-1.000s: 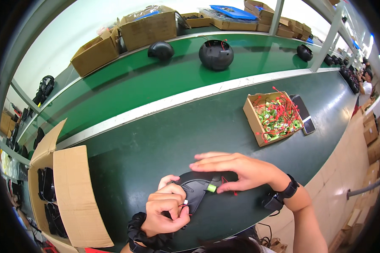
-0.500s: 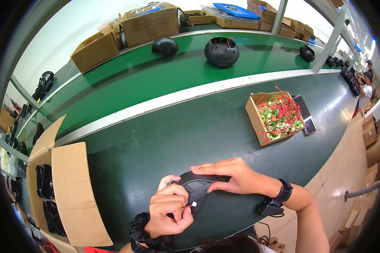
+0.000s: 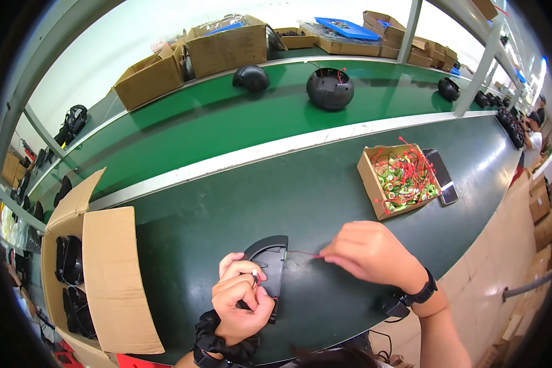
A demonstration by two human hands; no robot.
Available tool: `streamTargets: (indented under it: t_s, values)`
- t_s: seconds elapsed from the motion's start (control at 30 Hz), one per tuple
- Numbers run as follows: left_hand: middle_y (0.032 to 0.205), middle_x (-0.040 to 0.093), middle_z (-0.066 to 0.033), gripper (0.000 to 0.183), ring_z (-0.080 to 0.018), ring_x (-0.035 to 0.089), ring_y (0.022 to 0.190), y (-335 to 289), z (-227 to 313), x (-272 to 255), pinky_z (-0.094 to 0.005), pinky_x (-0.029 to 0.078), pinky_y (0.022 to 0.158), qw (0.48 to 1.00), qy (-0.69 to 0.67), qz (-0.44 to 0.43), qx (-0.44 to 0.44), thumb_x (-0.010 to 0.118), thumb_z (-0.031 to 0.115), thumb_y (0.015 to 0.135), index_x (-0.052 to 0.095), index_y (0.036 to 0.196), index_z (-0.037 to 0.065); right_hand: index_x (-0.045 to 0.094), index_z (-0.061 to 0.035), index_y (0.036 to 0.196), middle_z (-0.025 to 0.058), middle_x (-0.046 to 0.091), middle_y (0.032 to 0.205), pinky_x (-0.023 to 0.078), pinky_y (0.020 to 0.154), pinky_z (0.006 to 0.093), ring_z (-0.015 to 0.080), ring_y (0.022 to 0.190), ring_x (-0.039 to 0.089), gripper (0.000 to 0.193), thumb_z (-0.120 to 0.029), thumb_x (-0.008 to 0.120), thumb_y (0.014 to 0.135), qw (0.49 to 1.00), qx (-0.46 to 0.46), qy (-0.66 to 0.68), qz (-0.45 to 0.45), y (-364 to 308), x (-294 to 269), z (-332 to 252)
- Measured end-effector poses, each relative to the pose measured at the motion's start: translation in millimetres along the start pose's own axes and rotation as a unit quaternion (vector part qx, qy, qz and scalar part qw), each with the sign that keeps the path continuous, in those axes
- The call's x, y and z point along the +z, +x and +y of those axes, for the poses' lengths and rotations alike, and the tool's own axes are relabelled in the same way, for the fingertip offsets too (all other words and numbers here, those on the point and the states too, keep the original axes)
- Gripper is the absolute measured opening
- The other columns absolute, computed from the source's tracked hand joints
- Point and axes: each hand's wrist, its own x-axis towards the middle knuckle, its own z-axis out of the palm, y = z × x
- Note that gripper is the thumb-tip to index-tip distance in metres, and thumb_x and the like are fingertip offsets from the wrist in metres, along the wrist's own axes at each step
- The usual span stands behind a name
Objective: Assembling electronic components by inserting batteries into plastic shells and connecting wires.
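Note:
A black half-round plastic housing lies tilted over the table near its front edge. My left hand is closed on its left side, and a small white connector on thin wires pokes out between the fingers. From the housing's right edge a thin reddish wire stretches to the right. Its far end is pinched between the thumb and fingers of my right hand, which is apart from the housing. What lies under my left palm is hidden.
Beyond my right hand stands a cardboard box of green cells with red wires, beside a phone. An open carton with black parts is at left. A green conveyor belt carries round black shells.
My right hand has left the housing's top and moved right, drawing the wire out straight. The housing has turned so its straight edge stands nearly upright. The whole view has shifted slightly.

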Motion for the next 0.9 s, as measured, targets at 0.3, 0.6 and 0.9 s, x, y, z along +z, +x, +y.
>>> streamTargets:
  t_s: [0.3, 0.6, 0.9]
  values:
    - [0.05, 0.042, -0.0003, 0.038, -0.0253, 0.07, 0.091, 4, 18, 1, -0.0464, 0.039, 0.094, 0.994, 0.067, -0.065, 0.047, 0.061, -0.008, 0.061, 0.033, 0.05, 0.013, 0.062, 0.0003, 0.09, 0.0075, 0.059, 0.084, 0.05, 0.066, 0.0296, 0.0201, 0.076, 0.059, 0.023, -0.011, 0.062, 0.07, 0.975, -0.206, 0.008, 0.077, 9, 27, -27]
    - [0.055, 0.055, 0.0007, 0.037, -0.0173, 0.063, 0.066, -10, 28, 10, -0.0435, 0.041, 0.092, 0.992, 0.081, -0.055, 0.083, 0.063, -0.006, 0.056, 0.034, 0.048, 0.016, 0.068, -0.0011, 0.097, 0.0055, 0.063, 0.089, 0.047, 0.059, 0.0309, 0.0193, 0.071, 0.058, 0.023, -0.005, 0.067, 0.074, 0.971, -0.192, 0.105, 0.099, 13, 31, -39]
    - [0.051, 0.046, 0.0014, 0.035, -0.0154, 0.057, 0.06, -2, 18, 3, -0.0435, 0.042, 0.093, 0.999, 0.011, -0.051, -0.008, 0.064, -0.01, 0.061, 0.04, 0.049, 0.011, 0.06, -0.0066, 0.121, 0.0079, 0.057, 0.105, 0.044, 0.086, 0.0382, 0.0256, 0.095, 0.055, 0.045, -0.011, 0.071, 0.077, 0.98, -0.045, 0.172, 0.09, 26, 27, -5]
